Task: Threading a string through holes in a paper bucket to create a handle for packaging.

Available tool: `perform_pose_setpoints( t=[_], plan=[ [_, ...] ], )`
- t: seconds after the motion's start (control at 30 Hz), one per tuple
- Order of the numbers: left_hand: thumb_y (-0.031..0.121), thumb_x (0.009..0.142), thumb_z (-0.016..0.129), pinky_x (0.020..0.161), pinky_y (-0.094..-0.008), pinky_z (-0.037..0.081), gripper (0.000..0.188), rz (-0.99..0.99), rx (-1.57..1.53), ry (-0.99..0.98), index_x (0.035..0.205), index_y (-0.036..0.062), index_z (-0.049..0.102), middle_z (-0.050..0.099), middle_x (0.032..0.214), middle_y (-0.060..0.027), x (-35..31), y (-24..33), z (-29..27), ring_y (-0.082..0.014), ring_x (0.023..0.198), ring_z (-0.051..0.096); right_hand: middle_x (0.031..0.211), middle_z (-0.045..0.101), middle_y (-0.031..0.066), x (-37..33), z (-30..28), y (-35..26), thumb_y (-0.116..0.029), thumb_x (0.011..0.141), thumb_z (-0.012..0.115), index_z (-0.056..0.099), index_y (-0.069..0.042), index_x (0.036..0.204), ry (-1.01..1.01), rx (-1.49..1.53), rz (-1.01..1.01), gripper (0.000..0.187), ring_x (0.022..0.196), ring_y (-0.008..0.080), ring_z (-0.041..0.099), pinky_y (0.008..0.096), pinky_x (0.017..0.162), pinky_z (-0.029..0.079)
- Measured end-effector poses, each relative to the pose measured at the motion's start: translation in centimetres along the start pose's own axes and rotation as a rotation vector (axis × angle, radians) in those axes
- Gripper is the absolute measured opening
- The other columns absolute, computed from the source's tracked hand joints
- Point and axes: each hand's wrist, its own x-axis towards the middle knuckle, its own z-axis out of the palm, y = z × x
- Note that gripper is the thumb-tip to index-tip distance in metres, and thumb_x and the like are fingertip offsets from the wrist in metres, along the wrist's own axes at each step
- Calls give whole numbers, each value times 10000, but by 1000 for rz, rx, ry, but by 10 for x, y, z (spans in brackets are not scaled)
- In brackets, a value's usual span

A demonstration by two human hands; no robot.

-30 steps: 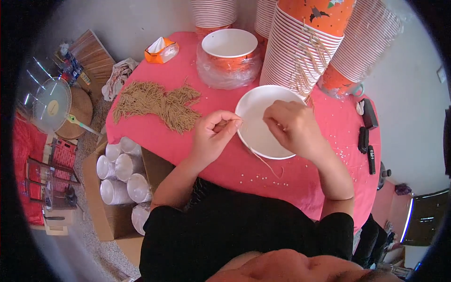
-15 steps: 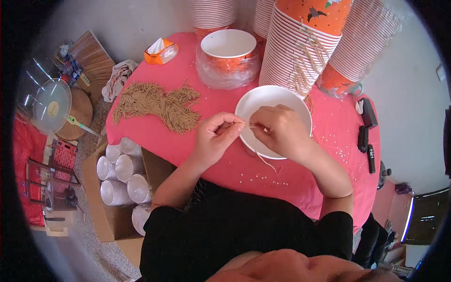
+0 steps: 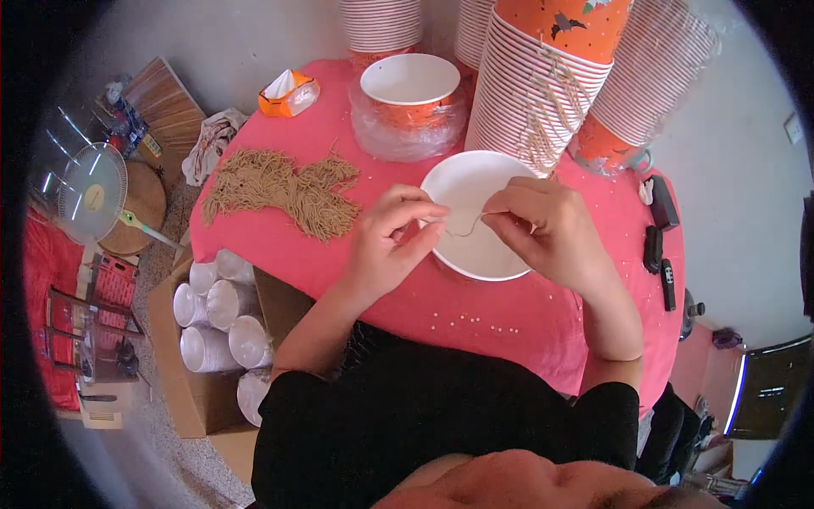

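Twine [image 3: 463, 235], one thin tan length, sags btwn L hand [image 3: 397, 233] & R hand [image 3: 543, 222], over the mouth of the white-lined paper bucket [image 3: 482, 253] on the pink-covered desk [image 3: 551, 327]. L hand, at bucket's L rim: grip narrow, thumb + fingertips on the twine. R hand, above bucket's R side: grip pinched on the twine too. Tan twine bundle [image 3: 284, 191] lies L of bucket; tall bucket stack [image 3: 538, 93] just behind it, w/ tan strands down its side; small white bits [image 3: 464, 317] scattered in front of bucket.
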Motion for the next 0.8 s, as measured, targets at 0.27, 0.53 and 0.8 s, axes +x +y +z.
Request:
perform_pose_setpoints(
  t=[0.27, 0.53, 0.8],
  plan=[
    [4, 800, 710, 577, -297, 472, 100, 181, 38, -70, 895, 30, 700, 673, 804, -67, 1, -5, 8, -175, 688, 619, 710, 611, 128, 5, -5, -8, -30, 785, 694, 641, -31, 819, 105, 11, -4, 63, 611, 298, 623, 381, 533, 468],
    [19, 849, 683, 532, -231, 433, 71, -99, -181, 15, 914, 31, 656, 652, 738, -44, -6, -5, 10, -73, 595, 559, 714, 615, 129, 5, -7, -11, -26, 786, 689, 638, -26, 817, 105, 21, -10, 59, 607, 298, 621, 377, 538, 472],
    [10, 852, 670, 498, -222, 377, 35, 31, -94, 36, 842, 16, 637, 586, 697, -3, -4, -4, 11, -37, 571, 482, 714, 614, 134, 4, -8, -11, -11, 784, 679, 630, -19, 809, 98, 16, -30, 55, 633, 307, 625, 379, 566, 480]
  ],
)
